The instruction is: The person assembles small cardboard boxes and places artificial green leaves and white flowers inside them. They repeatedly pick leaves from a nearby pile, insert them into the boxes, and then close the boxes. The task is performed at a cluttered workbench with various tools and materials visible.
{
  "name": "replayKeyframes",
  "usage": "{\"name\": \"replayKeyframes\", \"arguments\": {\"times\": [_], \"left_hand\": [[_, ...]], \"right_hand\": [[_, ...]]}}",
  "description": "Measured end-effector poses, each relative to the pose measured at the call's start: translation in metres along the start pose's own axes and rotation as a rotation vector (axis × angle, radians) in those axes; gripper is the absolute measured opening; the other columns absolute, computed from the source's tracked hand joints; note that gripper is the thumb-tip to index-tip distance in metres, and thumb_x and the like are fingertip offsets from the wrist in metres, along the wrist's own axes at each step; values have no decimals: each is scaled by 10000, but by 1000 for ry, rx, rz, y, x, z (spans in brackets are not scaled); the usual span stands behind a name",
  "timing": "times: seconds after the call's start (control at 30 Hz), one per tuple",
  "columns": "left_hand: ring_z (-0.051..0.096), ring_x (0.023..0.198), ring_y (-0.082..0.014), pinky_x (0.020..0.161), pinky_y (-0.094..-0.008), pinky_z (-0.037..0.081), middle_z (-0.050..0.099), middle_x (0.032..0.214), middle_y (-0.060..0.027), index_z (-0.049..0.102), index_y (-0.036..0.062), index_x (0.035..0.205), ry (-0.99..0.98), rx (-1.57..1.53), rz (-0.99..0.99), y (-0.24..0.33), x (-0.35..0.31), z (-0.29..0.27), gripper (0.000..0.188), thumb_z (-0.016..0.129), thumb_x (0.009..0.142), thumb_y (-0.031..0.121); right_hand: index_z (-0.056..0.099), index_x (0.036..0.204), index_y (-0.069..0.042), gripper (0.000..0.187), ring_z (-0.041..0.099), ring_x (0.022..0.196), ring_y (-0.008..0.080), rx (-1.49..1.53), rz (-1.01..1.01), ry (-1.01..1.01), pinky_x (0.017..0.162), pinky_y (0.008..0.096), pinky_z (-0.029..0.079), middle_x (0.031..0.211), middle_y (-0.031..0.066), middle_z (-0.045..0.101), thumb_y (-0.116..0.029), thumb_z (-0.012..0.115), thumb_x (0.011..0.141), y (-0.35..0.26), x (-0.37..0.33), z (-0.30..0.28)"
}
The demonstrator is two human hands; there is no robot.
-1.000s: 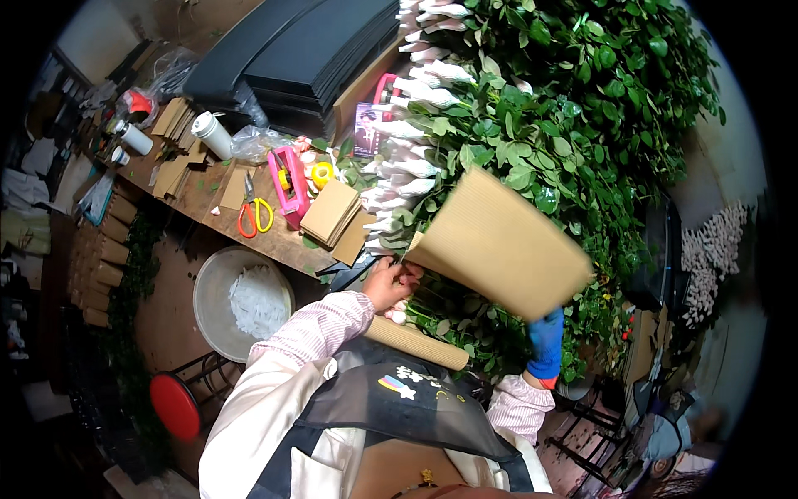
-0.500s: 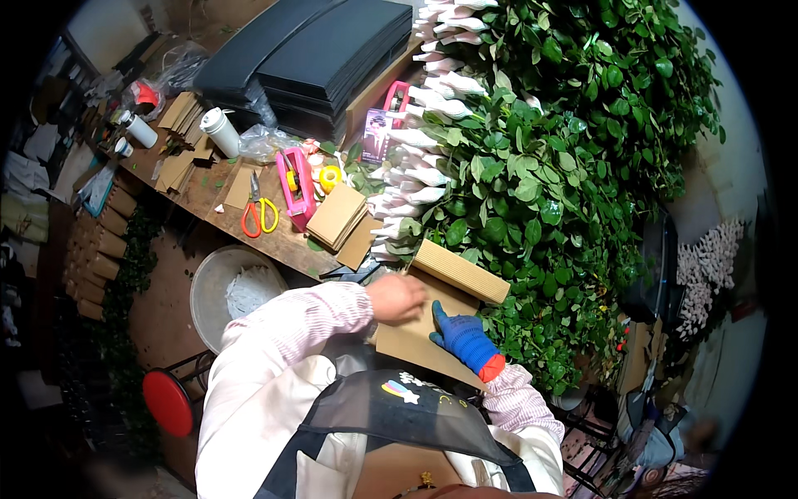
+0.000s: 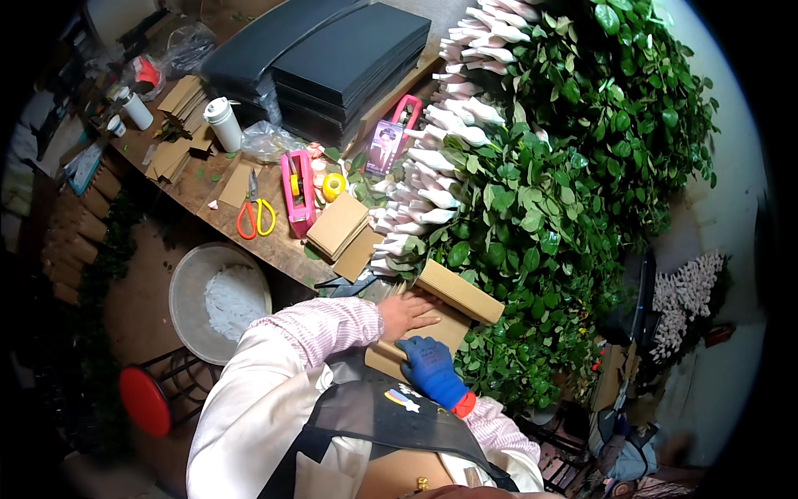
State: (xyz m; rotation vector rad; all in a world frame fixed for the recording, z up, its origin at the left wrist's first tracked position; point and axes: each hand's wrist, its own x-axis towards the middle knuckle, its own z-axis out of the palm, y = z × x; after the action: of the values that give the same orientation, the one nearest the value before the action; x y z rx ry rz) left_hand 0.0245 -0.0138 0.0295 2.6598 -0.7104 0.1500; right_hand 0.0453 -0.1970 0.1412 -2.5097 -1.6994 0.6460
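A brown corrugated cardboard sheet (image 3: 453, 328) lies in front of me, its far edge folded up into a ribbed flap (image 3: 460, 291). My bare left hand (image 3: 407, 314) rests flat on the sheet, fingers stretched out to the right. Close to my body, my right hand (image 3: 434, 370) wears a blue glove and bends its fingers over the sheet's near edge, which is turned up there. Beyond the sheet, rose stems with green leaves (image 3: 532, 216) lie in a big pile, their heads in white sleeves (image 3: 432, 160).
On the wooden table (image 3: 218, 187) are scissors (image 3: 254, 214), a pink tape dispenser (image 3: 298, 195), a yellow tape roll (image 3: 333, 186), cardboard pieces (image 3: 338, 226) and a white cup (image 3: 222, 125). Black sheets (image 3: 349, 58) are stacked behind. A bin (image 3: 179, 303) and a red stool (image 3: 145, 401) stand at left.
My left hand has settled flat on the cardboard. My right hand has moved left and nearer to me, and the sheet's near edge is now turned up under it.
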Motion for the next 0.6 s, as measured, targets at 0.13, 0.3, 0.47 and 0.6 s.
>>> {"name": "replayKeyframes", "arguments": {"times": [0.13,0.3,0.47,0.6], "left_hand": [[427,1414,-294,1140,-476,342,366,1604,-151,319,197,1600,106,13,-2,1,-2,16,849,660,853,412],[537,1278,-278,991,-495,463,498,1485,-128,456,145,1505,169,-269,-21,-17,7,47,665,602,913,409],[534,1267,-291,992,-497,458,515,1455,-133,495,129,1454,212,-179,36,3,26,40,633,607,901,414],[531,1258,-302,992,-499,454,529,1431,-137,527,116,1414,213,-182,35,3,24,39,610,611,891,418]], "right_hand": [[659,1273,-163,466,663,1002,336,203,-64,-76,859,471,523,1098,131,693,-374,712,861,-1,2,-31],[569,1412,-141,543,637,1154,343,274,-297,316,976,446,508,1317,159,641,-253,711,901,-30,105,-72],[497,1451,-133,561,508,1329,334,-306,-320,521,1107,469,396,1427,137,551,-175,600,901,-25,256,4],[585,1289,-123,414,540,1259,286,-332,-346,532,1083,451,402,1320,97,591,-157,581,876,-33,285,19]]}}
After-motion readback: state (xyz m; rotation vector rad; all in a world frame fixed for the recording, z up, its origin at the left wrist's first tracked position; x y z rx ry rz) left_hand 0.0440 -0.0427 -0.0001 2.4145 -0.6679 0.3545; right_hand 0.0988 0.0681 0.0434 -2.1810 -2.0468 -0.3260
